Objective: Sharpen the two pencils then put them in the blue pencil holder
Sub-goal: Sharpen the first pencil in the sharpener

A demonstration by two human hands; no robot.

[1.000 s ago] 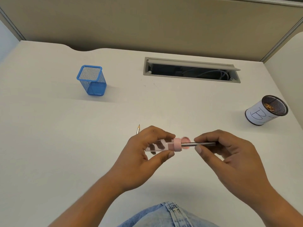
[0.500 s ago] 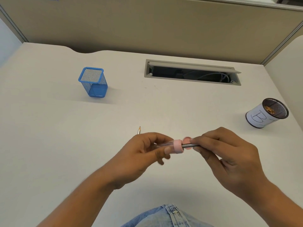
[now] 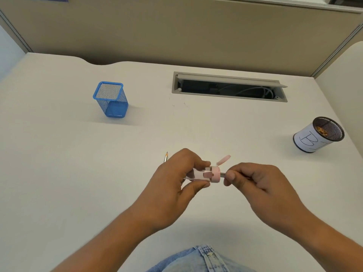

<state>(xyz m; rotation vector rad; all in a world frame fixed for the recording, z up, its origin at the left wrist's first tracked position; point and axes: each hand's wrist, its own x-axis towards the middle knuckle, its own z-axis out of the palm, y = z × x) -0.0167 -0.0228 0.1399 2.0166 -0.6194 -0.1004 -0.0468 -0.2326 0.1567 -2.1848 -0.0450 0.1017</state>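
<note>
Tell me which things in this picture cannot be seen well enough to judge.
Head view:
- Pencil in the sharpener: hidden by the right hand; its point cannot be judged.
- Second pencil: only its tip shows behind the left hand.
- Black cup: contents too small to identify.

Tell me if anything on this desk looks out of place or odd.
Nothing looks spilled or damaged. The only quirks: the sharpener has its pink lid flipped open, and the desk's cable hatch is open.

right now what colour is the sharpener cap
Pink, on the sharpener cap, clearest in the head view.
</note>
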